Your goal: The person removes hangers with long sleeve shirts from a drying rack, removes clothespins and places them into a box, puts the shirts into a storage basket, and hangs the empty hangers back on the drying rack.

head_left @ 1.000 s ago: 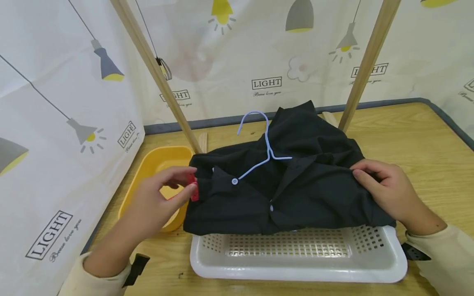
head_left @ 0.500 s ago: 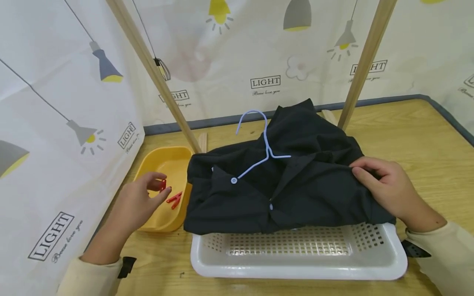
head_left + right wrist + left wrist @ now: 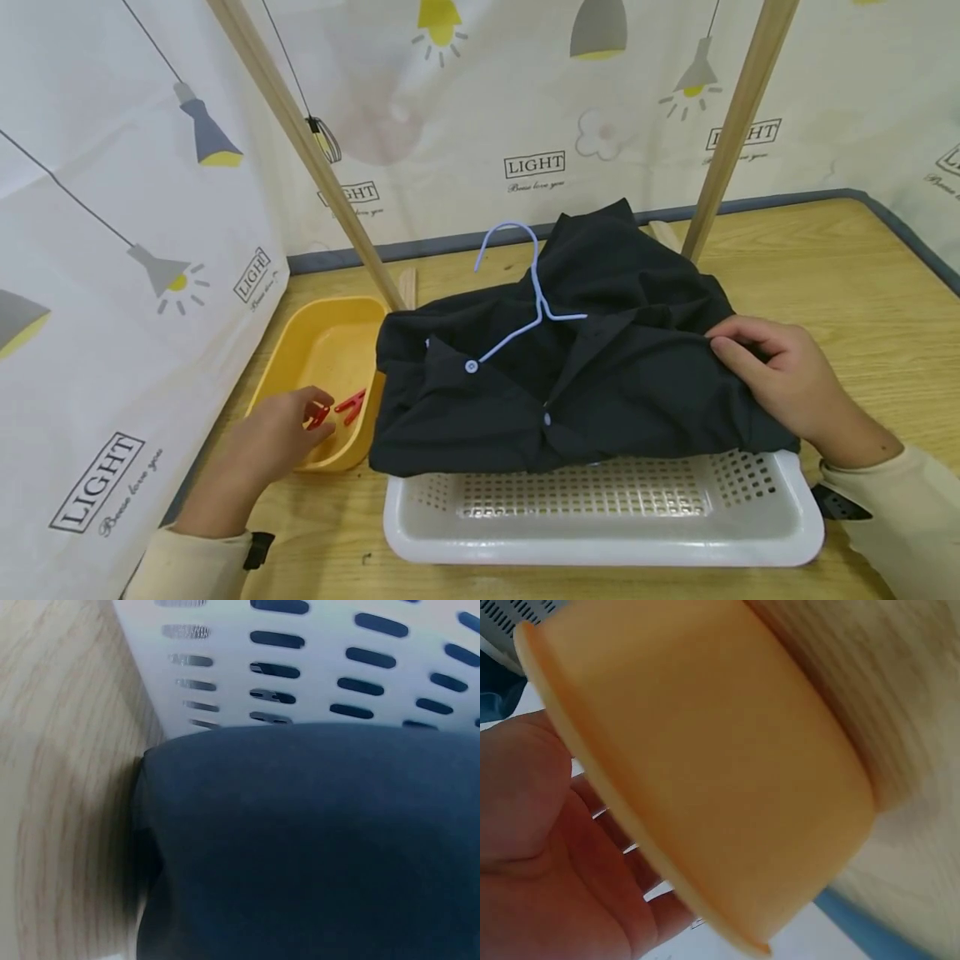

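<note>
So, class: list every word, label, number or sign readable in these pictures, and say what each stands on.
"LIGHT", boxed, printed repeatedly on the backdrop sheet; some partly hidden or cut off.
"love you", in script below, same sheet; preceding word unclear.
No readable text on the black shirt, white basket or yellow tub.

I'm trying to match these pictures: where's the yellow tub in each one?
Head view: the yellow tub sits left of centre, beside the black garment.
Left wrist view: the yellow tub fills much of the middle, its outer wall facing us.
Right wrist view: not in it.
Shared landmark: the wooden table.
</note>
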`<state>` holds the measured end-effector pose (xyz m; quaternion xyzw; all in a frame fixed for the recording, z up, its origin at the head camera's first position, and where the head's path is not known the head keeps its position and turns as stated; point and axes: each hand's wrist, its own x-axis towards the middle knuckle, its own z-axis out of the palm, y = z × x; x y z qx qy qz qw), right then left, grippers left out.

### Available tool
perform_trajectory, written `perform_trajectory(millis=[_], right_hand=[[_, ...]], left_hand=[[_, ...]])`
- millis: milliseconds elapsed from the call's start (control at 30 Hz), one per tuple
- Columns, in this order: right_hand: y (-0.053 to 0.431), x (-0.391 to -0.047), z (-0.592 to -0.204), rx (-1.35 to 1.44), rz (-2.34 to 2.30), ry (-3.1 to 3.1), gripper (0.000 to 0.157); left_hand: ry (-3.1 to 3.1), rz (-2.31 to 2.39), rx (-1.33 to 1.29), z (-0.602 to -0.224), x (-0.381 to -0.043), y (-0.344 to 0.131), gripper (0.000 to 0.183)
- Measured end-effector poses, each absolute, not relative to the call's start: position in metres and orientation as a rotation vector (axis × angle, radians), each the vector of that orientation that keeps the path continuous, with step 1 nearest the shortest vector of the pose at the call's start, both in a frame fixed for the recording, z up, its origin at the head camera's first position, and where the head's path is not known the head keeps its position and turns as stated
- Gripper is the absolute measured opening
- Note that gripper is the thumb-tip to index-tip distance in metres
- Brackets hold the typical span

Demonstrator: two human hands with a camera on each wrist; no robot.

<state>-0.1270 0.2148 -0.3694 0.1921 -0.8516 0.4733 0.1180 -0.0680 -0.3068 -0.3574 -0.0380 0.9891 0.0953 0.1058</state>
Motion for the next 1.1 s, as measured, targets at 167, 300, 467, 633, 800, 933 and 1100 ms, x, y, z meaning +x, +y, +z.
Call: perform_trajectory(millis=[167, 300, 467, 633, 800, 933, 1100], right_hand=[[0.215, -0.127, -0.369, 0.562, 1.382, -2.483, 0.012], [0.215, -0.127, -0.369, 0.558, 1.38, -2.488, 0.011], [0.215, -0.127, -0.369, 0.57, 1.357, -2.479, 0.012], [0.214, -0.127, -0.369, 0.572, 1.375, -2.477, 0.012], [0.214, -0.126, -0.37, 0.56, 1.381, -2.488, 0.012], [0.214, -0.127, -0.371, 0.572, 1.354, -2.465, 0.012], [0.213, -0.127, -0.37, 0.587, 1.356, -2.455, 0.012]], left_hand=[[2.896, 0.327, -0.125, -0.363, -0.067, -0.305, 0.038], [2.903, 0.333, -0.138, -0.366, -0.067, -0.305, 0.041], [2.889, 0.343, -0.153, -0.368, -0.067, -0.305, 0.04], [2.882, 0.339, -0.169, -0.368, -0.067, -0.305, 0.041], [2.88, 0.336, -0.16, -0.368, -0.068, -0.304, 0.038], [2.902, 0.332, -0.131, -0.37, -0.069, -0.304, 0.033], [2.908, 0.342, -0.129, -0.373, -0.07, -0.306, 0.033]])
